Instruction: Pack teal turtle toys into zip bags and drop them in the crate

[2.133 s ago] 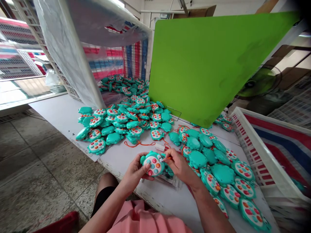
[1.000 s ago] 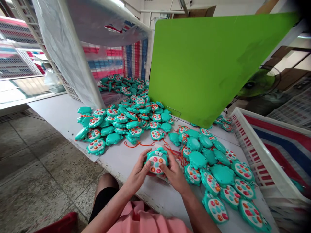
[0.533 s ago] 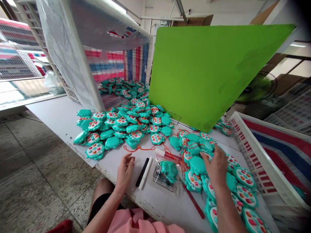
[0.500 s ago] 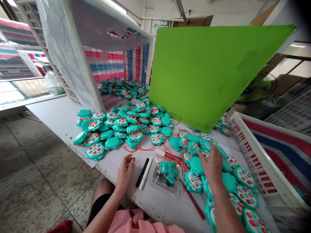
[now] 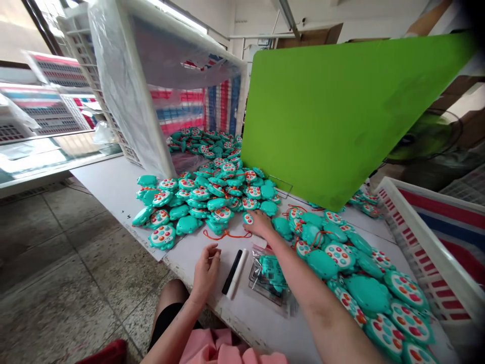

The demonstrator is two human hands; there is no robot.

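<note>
My right hand [image 5: 259,224] reaches across the table. Its fingers close round the edge of a teal turtle-shaped toy [image 5: 248,218] with a white face of coloured buttons, at the near edge of the left pile. Beside the table's front edge, my left hand [image 5: 206,267] is loosely curled with fingers a little apart and nothing visible in it. A black pen [image 5: 233,270] and a white pen [image 5: 238,273] lie to its right. Under my right forearm, partly hidden, is a clear bag [image 5: 273,270] with a teal toy inside. An orange cord [image 5: 226,233] lies between my hands.
A big pile of turtle toys [image 5: 189,221] spills from a plastic-lined crate [image 5: 159,126] on its side. Another heap of toys [image 5: 366,293] covers the right side. A green board [image 5: 326,116] stands behind. A white crate [image 5: 413,242] with striped lining is at far right.
My right hand has moved left from the right heap to the toy at the edge of the left pile and grips it. The left hand stays about where it was. The view has shifted slightly.
</note>
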